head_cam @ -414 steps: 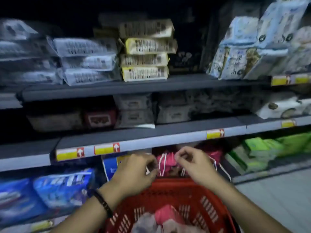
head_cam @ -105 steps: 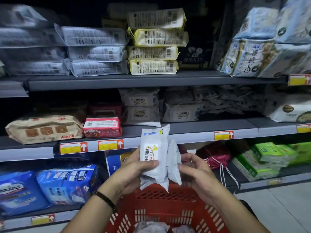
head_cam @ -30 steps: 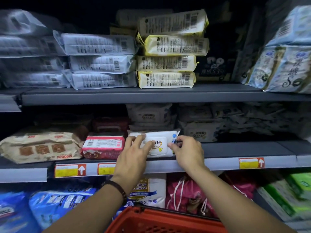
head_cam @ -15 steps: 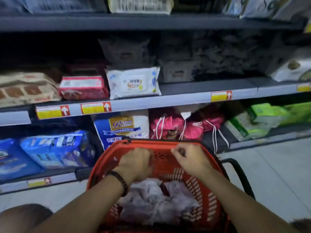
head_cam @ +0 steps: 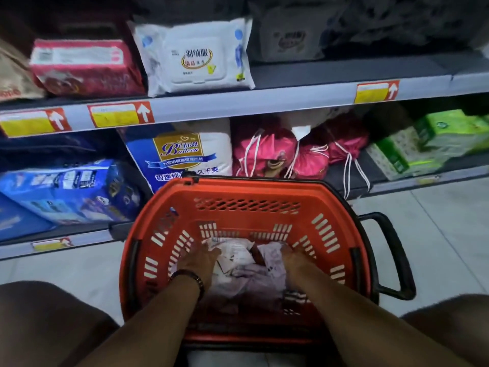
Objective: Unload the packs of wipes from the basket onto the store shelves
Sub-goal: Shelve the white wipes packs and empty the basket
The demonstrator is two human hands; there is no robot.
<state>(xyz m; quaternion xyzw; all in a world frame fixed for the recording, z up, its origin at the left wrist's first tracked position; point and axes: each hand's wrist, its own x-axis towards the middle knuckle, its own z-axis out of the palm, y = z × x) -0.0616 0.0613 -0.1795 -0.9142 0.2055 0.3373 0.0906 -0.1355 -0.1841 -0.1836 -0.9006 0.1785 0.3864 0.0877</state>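
Observation:
A red plastic basket (head_cam: 248, 192) stands on the floor in front of me, between my knees. Pale packs of wipes (head_cam: 238, 256) lie in a heap on its bottom. My left hand (head_cam: 199, 259) rests on the left side of the heap and my right hand (head_cam: 295, 259) on the right side, both deep in the basket with fingers down on the packs. Whether either hand grips a pack I cannot tell. One white pack of wipes (head_cam: 195, 58) lies on the middle shelf (head_cam: 291, 99) above.
A pink pack (head_cam: 84, 66) lies left of the white pack on the shelf. Below are blue packs (head_cam: 68, 189), a white-and-blue bag (head_cam: 182, 152), pink drawstring bags (head_cam: 280, 152) and green packs (head_cam: 434, 139). The basket's black handle (head_cam: 391, 255) sticks out to the right over the tiled floor.
My hands left the white pack on the middle shelf and dropped into the basket. Now they are lower, down on the heap of packs, and my view has tilted down.

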